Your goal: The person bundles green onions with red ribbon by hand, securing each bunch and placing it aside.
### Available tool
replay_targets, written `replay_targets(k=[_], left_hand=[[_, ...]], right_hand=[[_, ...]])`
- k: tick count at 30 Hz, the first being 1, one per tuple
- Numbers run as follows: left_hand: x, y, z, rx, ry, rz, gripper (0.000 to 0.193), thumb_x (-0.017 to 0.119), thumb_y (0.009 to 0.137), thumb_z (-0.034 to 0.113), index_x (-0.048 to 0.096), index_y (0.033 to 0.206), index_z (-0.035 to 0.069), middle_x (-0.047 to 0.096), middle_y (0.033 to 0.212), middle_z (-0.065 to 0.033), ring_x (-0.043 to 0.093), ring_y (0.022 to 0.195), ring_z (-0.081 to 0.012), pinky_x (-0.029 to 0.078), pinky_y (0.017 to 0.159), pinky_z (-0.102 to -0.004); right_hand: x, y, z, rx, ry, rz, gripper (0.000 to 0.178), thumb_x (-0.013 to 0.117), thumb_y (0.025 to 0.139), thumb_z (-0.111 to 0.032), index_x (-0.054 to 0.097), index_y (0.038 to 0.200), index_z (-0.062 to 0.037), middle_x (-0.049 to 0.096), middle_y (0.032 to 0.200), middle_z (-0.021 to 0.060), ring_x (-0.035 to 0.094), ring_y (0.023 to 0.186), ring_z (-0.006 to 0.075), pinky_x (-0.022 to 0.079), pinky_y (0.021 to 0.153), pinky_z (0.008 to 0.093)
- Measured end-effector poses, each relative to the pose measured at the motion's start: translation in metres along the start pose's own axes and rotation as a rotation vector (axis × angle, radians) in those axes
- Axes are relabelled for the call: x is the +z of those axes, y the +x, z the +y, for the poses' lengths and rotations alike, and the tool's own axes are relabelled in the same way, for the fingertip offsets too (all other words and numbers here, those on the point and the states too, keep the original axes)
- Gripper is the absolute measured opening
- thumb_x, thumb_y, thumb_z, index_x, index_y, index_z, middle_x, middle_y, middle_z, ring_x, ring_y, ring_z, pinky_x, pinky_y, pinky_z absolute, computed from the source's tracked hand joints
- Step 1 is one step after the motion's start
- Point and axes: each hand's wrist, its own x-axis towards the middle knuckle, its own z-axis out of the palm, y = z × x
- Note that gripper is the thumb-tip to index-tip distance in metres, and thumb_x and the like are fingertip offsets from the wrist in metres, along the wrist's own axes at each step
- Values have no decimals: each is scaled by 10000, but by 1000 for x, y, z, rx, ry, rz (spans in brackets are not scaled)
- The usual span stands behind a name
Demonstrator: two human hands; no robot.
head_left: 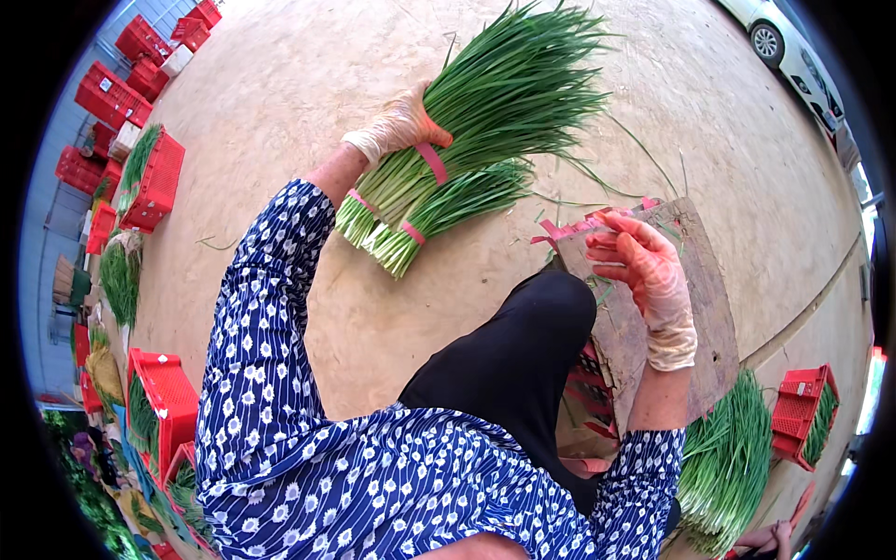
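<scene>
The person's gloved left hand (401, 126) is closed around the upper bundle of green stalks (509, 89), near the pink band (432, 163) at its middle. That bundle lies on the pale floor (364, 359), ahead and slightly left of the knee (555, 308), partly over other banded stalks (476, 198). The pale ends point near and left, the leaves far and right; laying them all one way probably keeps the ends even.

The gloved right hand (649, 275) is raised over a worn board (714, 313), fingers bent and close together; whether they pinch anything cannot be told. Pink strips (597, 224) lie along the board's far edge, likely put there for easy reach. Red lattice (588, 387) shows beneath the board, perhaps a crate holding it up.

On the left, a red crate (161, 187) holds green stalks, as does a nearer crate (173, 401). The stacked crates (110, 93) farther off hide their contents. On the right, loose stalks (723, 462) lie beside a tilted red crate (793, 415) with greens inside.
</scene>
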Motion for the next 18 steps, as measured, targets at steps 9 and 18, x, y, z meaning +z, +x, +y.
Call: replay_targets(k=[9, 18], left_hand=[[60, -50, -210, -567, 417, -5, 1105, 894, 621, 205, 266, 1516, 47, 660, 1203, -225, 630, 1152, -358, 485, 1003, -398], [30, -14, -262, -471, -98, -127, 1162, 922, 616, 273, 252, 1523, -7, 639, 1253, -221, 619, 1154, -277, 463, 1010, -347]], right_hand=[[-51, -88, 41, 135, 98, 317, 465, 668, 952, -266, 564, 1321, -3, 668, 1220, 162, 706, 983, 238, 590, 808, 351], [-49, -87, 64, 223, 139, 396, 442, 652, 962, -237, 557, 1321, 3, 661, 1234, 171, 707, 974, 243, 597, 794, 359]])
